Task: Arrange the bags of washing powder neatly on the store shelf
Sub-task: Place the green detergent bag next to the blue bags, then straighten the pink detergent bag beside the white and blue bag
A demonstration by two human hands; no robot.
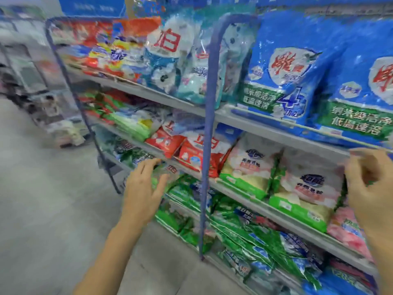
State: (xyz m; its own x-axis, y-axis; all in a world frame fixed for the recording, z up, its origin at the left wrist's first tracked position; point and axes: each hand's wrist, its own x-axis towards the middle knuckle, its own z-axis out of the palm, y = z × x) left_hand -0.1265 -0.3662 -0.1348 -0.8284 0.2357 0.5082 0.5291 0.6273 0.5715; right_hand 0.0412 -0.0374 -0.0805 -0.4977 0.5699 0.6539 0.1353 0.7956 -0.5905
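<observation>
A grey store shelf [244, 122] with several tiers holds bags of washing powder. Big blue bags [289, 67] stand on the top right tier. Below them stand pink-and-green bags [306, 188] and red bags [197, 154]. Green bags [240, 231] lie slumped and untidy on the lower tiers. My left hand [144, 188] hovers with spread fingers in front of the green bags at the left and holds nothing. My right hand [370, 188] is raised at the right edge, fingers loosely curled, beside a pink-and-green bag; whether it touches the bag I cannot tell.
A blue metal frame post [207, 145] runs down the shelf front between my hands, and another [70, 81] bounds the left end. Grey floor [46, 209] spreads at the left. Blurred goods and racks [42, 103] stand at the far left.
</observation>
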